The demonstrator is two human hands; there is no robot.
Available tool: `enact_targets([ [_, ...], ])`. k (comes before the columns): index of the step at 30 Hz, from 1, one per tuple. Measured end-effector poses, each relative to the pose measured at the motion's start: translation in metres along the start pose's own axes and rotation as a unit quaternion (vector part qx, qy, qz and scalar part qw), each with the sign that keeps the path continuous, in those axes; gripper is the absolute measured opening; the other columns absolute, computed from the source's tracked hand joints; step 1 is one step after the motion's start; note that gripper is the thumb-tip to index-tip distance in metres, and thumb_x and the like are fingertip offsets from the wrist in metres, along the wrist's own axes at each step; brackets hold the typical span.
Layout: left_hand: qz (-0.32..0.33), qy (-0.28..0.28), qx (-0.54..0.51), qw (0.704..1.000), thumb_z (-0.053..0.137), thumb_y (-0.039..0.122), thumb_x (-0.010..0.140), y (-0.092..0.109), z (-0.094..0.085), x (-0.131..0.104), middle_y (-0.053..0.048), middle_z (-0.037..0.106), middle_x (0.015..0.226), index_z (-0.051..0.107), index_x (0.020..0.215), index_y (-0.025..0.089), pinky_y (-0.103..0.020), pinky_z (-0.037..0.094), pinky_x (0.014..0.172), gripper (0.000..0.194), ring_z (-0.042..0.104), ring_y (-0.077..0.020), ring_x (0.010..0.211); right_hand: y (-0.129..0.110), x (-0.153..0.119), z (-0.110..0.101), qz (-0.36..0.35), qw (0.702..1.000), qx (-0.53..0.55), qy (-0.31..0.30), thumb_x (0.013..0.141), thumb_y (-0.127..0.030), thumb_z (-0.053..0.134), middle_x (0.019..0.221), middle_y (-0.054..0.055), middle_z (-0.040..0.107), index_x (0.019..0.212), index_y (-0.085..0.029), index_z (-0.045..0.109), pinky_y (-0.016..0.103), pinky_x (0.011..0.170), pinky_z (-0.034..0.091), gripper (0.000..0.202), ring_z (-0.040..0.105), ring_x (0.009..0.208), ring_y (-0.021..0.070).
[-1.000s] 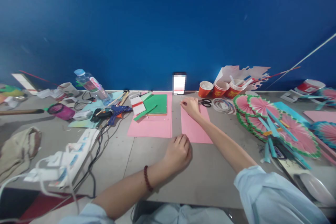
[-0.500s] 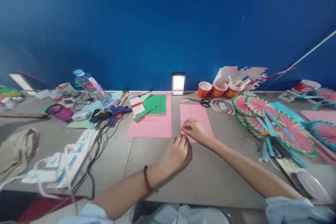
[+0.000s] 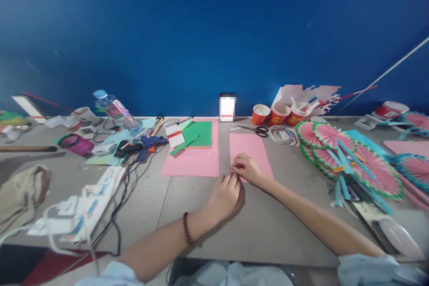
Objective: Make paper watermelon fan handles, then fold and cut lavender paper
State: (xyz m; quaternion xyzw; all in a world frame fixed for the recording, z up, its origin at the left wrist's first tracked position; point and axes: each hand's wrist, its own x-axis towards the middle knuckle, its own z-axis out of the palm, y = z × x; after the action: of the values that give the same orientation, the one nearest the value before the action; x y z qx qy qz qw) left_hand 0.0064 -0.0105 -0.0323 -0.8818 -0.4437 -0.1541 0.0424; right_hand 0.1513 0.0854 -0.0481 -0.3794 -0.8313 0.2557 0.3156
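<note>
A sheet of pink paper point(image 3: 250, 144) lies flat in the middle of the table. My right hand point(image 3: 248, 170) rests over its lower part, thumb and fingers pinched together at the sheet's left edge. Close against it, my left hand point(image 3: 227, 194) is closed at the near left corner of the same sheet, its fingers curled down. The fingertips of the two hands almost meet, and they cover that corner, so the exact grip is partly hidden. A dark red bead bracelet point(image 3: 188, 229) circles my left wrist.
Left of the sheet lie more pink paper point(image 3: 191, 167) and green paper point(image 3: 203, 133). Scissors point(image 3: 259, 131), a coil of white cord point(image 3: 283, 136) and red paper cups point(image 3: 280, 114) stand behind. Pleated paper fans point(image 3: 377, 172) are at right; a glue gun point(image 3: 147, 144) and power strip point(image 3: 97, 203) at left.
My right fingers have shifted very slightly at the paper's edge. My left hand stays almost where it was, and the sheet has not visibly moved.
</note>
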Motion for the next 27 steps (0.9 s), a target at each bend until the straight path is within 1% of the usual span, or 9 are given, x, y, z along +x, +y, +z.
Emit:
enact_targets([
  [9, -0.002, 0.005, 0.004, 1.000, 0.045, 0.019, 0.085, 0.0010, 0.0014, 0.0004, -0.018, 0.061, 0.110, 0.059, 0.107, 0.007, -0.038, 0.045, 0.081, 0.029, 0.054, -0.0281, 0.107, 0.0006, 0.0004, 0.0009, -0.017, 0.999, -0.029, 0.013, 0.073, -0.012, 0.069, 0.071, 0.001, 0.060, 0.060, -0.019, 0.060, 0.029, 0.069, 0.041, 0.018, 0.053, 0.070, 0.0154],
  [14, 0.001, 0.016, 0.009, 1.000, 0.043, 0.019, 0.086, 0.0012, 0.0018, 0.0000, -0.018, 0.061, 0.112, 0.060, 0.106, 0.008, -0.038, 0.044, 0.082, 0.028, 0.054, -0.0278, 0.107, 0.0012, 0.0018, 0.0014, -0.010, 0.999, -0.032, 0.028, 0.073, -0.012, 0.069, 0.071, 0.001, 0.060, 0.062, -0.019, 0.063, 0.029, 0.070, 0.040, 0.015, 0.054, 0.070, 0.0150],
  [23, 0.006, 0.007, 0.009, 1.000, 0.045, 0.019, 0.086, 0.0004, 0.0010, -0.0013, -0.018, 0.060, 0.113, 0.058, 0.108, 0.008, -0.037, 0.044, 0.082, 0.027, 0.052, -0.0274, 0.109, 0.0046, 0.0084, 0.0011, -0.012, 0.999, -0.025, 0.041, 0.074, -0.010, 0.067, 0.068, 0.001, 0.060, 0.063, -0.019, 0.064, 0.028, 0.067, 0.040, 0.014, 0.053, 0.067, 0.0142],
  [27, 0.004, 0.015, 0.005, 1.000, 0.045, 0.018, 0.086, 0.0005, 0.0033, -0.0018, -0.018, 0.060, 0.114, 0.057, 0.110, 0.008, -0.038, 0.044, 0.082, 0.029, 0.051, -0.0273, 0.111, 0.0062, 0.0086, 0.0024, -0.010, 0.999, -0.020, 0.043, 0.073, -0.009, 0.067, 0.068, 0.001, 0.060, 0.063, -0.019, 0.064, 0.027, 0.067, 0.041, 0.014, 0.053, 0.067, 0.0141],
])
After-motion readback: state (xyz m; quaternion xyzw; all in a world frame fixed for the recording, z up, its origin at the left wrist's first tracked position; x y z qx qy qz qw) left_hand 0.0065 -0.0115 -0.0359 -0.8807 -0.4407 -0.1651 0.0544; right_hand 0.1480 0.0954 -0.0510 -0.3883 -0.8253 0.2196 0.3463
